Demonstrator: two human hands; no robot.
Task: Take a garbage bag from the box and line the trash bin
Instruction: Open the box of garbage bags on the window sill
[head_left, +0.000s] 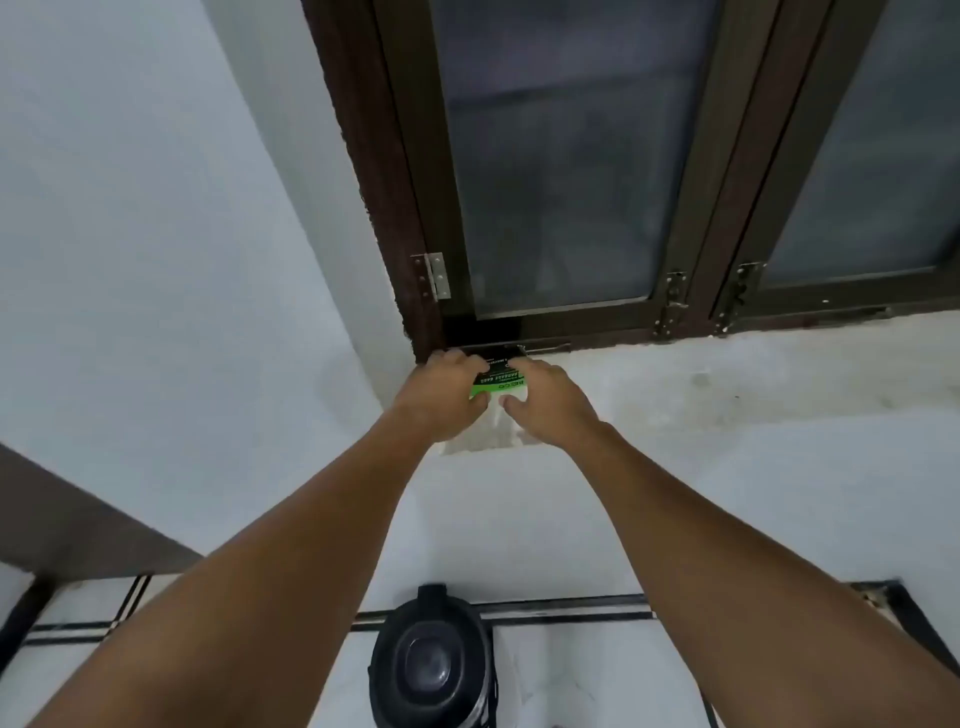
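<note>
A green and black garbage bag box (500, 378) lies on the white window ledge, tucked against the brown window frame. My left hand (441, 392) grips the box's left end. My right hand (545, 402) rests on its right side, thumb on a pale sheet of bag (491, 428) that hangs from the box down over the ledge edge. A black trash bin (431, 670) stands on the floor directly below, between my forearms, its mouth open and unlined.
The ledge (727, 384) runs off to the right under a dark-framed window (561, 182) with a hinge and latches. White walls meet in a corner at the left. The tiled floor (561, 670) has dark border strips.
</note>
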